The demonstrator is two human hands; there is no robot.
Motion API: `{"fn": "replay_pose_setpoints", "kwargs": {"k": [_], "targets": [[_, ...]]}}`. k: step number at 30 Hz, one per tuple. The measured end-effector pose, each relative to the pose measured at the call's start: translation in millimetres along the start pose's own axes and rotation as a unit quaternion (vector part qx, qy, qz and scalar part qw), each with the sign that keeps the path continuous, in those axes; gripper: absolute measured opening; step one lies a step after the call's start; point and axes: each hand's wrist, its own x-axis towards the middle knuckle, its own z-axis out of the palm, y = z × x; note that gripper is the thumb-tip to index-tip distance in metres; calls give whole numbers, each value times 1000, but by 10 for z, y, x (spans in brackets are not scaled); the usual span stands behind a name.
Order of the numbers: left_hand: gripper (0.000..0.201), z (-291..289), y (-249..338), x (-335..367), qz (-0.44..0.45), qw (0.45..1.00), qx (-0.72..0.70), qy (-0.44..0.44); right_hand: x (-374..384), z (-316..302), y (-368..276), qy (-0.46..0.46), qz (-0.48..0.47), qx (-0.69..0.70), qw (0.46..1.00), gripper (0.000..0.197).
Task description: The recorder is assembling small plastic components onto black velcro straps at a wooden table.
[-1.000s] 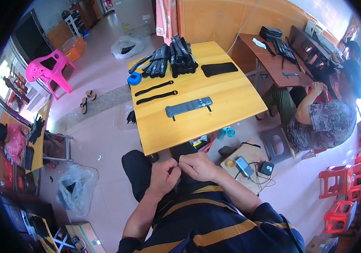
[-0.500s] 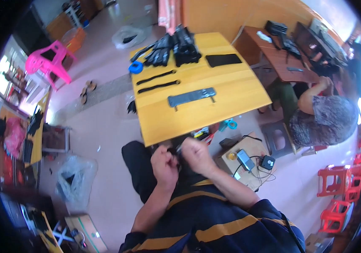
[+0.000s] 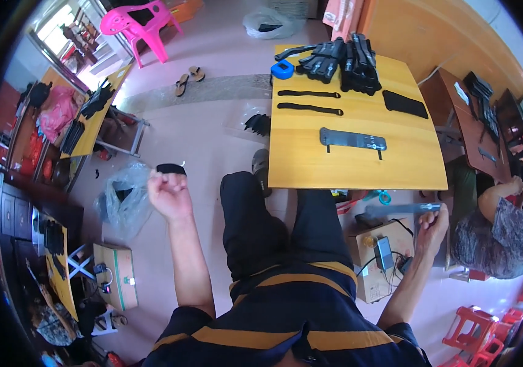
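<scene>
Left hand (image 3: 168,192) fingers pinch a black strap (image 3: 171,168), right hand (image 3: 431,221) fingers grip a blurred grey strip (image 3: 399,208), beside the yellow table (image 3: 310,165).

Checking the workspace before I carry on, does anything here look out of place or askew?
A pair of sandals lies loose on the floor, and some black pieces sit on a clear bag on the floor beside the yellow table. On the table the straps lie in neat rows.

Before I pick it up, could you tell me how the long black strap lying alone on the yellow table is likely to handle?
The strap lies flat and thin on the table, so it is probably light and would likely droop from one end. Being flat, it should slide rather than roll. Its small tabs might snag.
</scene>
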Motion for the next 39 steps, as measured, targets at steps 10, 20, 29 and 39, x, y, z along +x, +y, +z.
{"fn": "replay_pose_setpoints", "kwargs": {"k": [10,20,29,39], "targets": [[13,921,-336,-522,-135,824,365,-412,-493,1203,-75,-463,-72,-239,850,26],[13,1671,-860,-817,-22,674,418,-609,-683,1738,28,-516,-35,-135,845,27],[34,1264,-1039,-1285,-357,670,352,-548,-533,1492,116,-226,51,-55,971,30],[22,952,-892,-1394,-464,691,278,-480,1086,648,291,16,-13,140,990,33]]}}
